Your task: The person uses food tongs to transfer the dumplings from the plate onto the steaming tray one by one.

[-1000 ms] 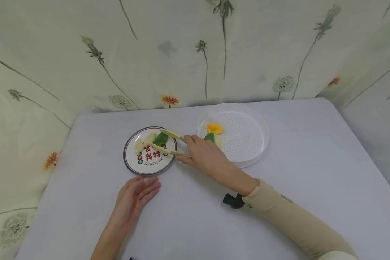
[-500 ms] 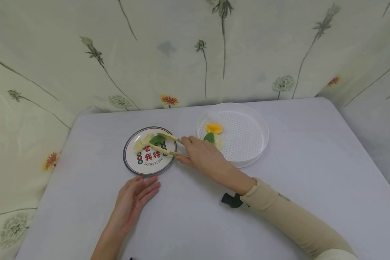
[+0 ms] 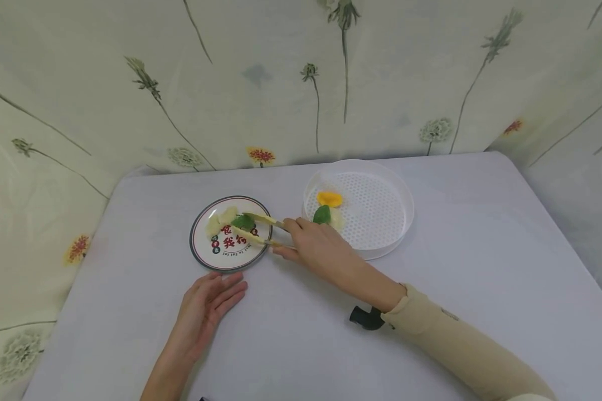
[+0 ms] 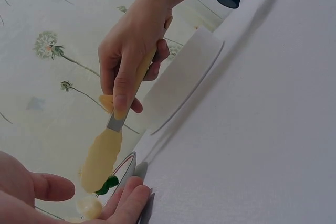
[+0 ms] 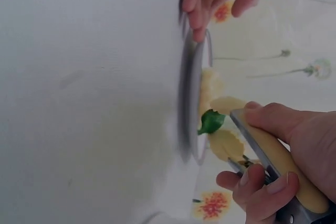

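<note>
Shifting onto plate [image 3: 204,245] seems nearly complete: green leaf [image 3: 242,223] has been brought closer to pale pieces [image 3: 228,215] there than second ago. Tongs [image 4: 114,123] are gripped by right hand [image 3: 326,250], right of plate, tips parted around leaf; left hand [image 3: 208,303] is held at plate's near rim, fingers extended.

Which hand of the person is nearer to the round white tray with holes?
The right hand. Holding the tongs, it overlaps the tray's near left edge in the head view. The left hand is farther away, at the plate's near rim.
</note>
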A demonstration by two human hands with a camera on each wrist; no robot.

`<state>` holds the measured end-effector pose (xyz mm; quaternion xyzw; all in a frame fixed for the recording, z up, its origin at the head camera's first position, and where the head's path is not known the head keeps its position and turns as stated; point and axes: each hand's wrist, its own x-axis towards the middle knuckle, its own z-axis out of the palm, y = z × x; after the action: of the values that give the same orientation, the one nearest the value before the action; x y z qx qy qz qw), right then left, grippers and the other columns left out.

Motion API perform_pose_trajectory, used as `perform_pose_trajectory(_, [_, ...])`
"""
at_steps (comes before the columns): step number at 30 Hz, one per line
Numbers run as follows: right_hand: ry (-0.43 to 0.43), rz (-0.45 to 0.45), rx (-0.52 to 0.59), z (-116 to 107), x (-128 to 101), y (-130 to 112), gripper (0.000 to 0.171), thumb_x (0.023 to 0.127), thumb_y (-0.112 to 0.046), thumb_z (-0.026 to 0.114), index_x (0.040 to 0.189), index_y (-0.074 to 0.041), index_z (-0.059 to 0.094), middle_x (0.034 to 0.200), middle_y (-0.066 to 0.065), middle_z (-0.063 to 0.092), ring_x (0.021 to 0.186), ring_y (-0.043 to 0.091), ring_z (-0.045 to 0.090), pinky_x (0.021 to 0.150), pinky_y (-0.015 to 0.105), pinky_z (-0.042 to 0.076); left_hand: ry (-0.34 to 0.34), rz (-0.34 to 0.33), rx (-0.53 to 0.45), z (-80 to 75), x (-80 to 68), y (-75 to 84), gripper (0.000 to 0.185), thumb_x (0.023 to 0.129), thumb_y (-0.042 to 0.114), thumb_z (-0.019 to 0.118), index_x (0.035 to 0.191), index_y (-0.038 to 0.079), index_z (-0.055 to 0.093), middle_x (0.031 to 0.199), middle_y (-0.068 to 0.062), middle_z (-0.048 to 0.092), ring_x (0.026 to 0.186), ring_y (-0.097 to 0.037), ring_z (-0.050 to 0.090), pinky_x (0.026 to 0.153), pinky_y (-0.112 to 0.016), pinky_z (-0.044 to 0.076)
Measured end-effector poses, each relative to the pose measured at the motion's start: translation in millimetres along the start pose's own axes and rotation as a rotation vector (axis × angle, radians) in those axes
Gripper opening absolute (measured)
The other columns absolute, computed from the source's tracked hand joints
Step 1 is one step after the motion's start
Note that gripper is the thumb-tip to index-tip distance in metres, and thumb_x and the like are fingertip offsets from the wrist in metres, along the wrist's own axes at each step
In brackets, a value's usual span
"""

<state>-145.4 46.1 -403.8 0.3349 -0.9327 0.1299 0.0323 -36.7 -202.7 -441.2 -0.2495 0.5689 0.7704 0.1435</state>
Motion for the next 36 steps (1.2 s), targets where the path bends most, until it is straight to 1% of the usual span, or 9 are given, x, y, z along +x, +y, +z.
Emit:
perform_pose_trajectory(3, [0.014, 0.023, 0.028, -9, -6, 1, 0.051, 0.103, -0.045, 0.072, 0.134, -0.006, 0.066, 0.110, 0.006, 0.076, 0.077, 0.013, 0.066, 0.066, 0.026, 0.066, 0.004, -0.009, 0.001, 0.6, -0.4, 0.8, 0.049, 0.117, 0.030, 0.038, 0.158, 0.007, 0.025, 0.159, -0.020, 0.057, 0.125, -0.018, 0.074, 0.113, -0.033, 0.061])
perform_pose_trajectory(8, [0.016, 0.055, 0.048, -18, -13, 8, 0.046, 0.102, -0.043, 0.074, 0.130, -0.007, 0.066, 0.103, 0.003, 0.074, 0.072, 0.012, 0.060, 0.060, 0.023, 0.061, 0.003, -0.003, 0.001, -0.5, -1.5, 1.4, 0.049, 0.117, 0.029, 0.037, 0.159, 0.007, 0.024, 0.159, -0.020, 0.057, 0.125, -0.018, 0.074, 0.114, -0.033, 0.061])
perform_pose_trajectory(12, [0.003, 0.060, 0.062, -19, -15, 10, 0.045, 0.102, -0.042, 0.074, 0.129, -0.008, 0.067, 0.104, 0.003, 0.074, 0.075, 0.012, 0.059, 0.062, 0.022, 0.060, 0.003, 0.001, 0.000, -1.3, -1.9, 1.0, 0.050, 0.117, 0.030, 0.038, 0.159, 0.007, 0.024, 0.159, -0.019, 0.058, 0.124, -0.017, 0.074, 0.114, -0.033, 0.061])
perform_pose_trajectory(18, [0.006, 0.052, 0.047, -18, -13, 11, 0.047, 0.101, -0.042, 0.075, 0.129, -0.005, 0.067, 0.101, 0.004, 0.073, 0.072, 0.013, 0.059, 0.058, 0.022, 0.059, -0.008, -0.002, 0.003, 0.2, -1.6, -0.7, 0.054, 0.117, 0.033, 0.039, 0.161, 0.007, 0.021, 0.162, -0.020, 0.055, 0.126, -0.017, 0.073, 0.115, -0.033, 0.060])
perform_pose_trajectory(22, [-0.006, 0.042, 0.020, -17, -10, 8, 0.050, 0.101, -0.043, 0.076, 0.131, -0.004, 0.067, 0.109, 0.008, 0.076, 0.074, 0.014, 0.062, 0.063, 0.024, 0.064, -0.002, -0.007, -0.002, 1.6, -1.5, -1.0, 0.053, 0.117, 0.032, 0.038, 0.161, 0.007, 0.022, 0.162, -0.021, 0.054, 0.126, -0.017, 0.074, 0.114, -0.033, 0.060])
perform_pose_trajectory(25, [-0.016, 0.044, 0.015, -13, -6, 6, 0.051, 0.100, -0.043, 0.076, 0.131, -0.004, 0.067, 0.109, 0.008, 0.076, 0.075, 0.014, 0.062, 0.064, 0.024, 0.064, 0.004, -0.014, -0.011, 1.7, -1.0, -1.2, 0.051, 0.117, 0.030, 0.038, 0.161, 0.008, 0.023, 0.162, -0.020, 0.055, 0.125, -0.017, 0.074, 0.114, -0.033, 0.061])
perform_pose_trajectory(27, [-0.013, 0.044, 0.014, -11, -4, 5, 0.050, 0.100, -0.042, 0.076, 0.130, -0.003, 0.067, 0.105, 0.007, 0.075, 0.072, 0.014, 0.060, 0.060, 0.022, 0.061, 0.005, -0.013, -0.010, 1.7, -1.2, -1.4, 0.051, 0.117, 0.031, 0.038, 0.161, 0.008, 0.024, 0.161, -0.020, 0.056, 0.125, -0.017, 0.074, 0.114, -0.033, 0.061])
perform_pose_trajectory(31, [-0.008, 0.026, -0.004, -4, -2, 5, 0.047, 0.101, -0.042, 0.076, 0.126, -0.003, 0.067, 0.096, 0.005, 0.071, 0.066, 0.012, 0.054, 0.050, 0.018, 0.049, -0.003, -0.003, -0.002, 0.4, -1.4, -2.6, 0.053, 0.117, 0.033, 0.040, 0.160, 0.007, 0.023, 0.161, -0.019, 0.056, 0.126, -0.018, 0.074, 0.115, -0.034, 0.060])
perform_pose_trajectory(36, [0.003, 0.008, -0.034, 0, -1, 4, 0.044, 0.103, -0.042, 0.073, 0.123, -0.003, 0.067, 0.092, 0.003, 0.069, 0.064, 0.010, 0.052, 0.047, 0.016, 0.044, 0.002, 0.001, -0.003, 0.0, -1.0, -2.2, 0.049, 0.117, 0.033, 0.040, 0.156, 0.008, 0.026, 0.160, -0.019, 0.058, 0.126, -0.018, 0.074, 0.114, -0.034, 0.060])
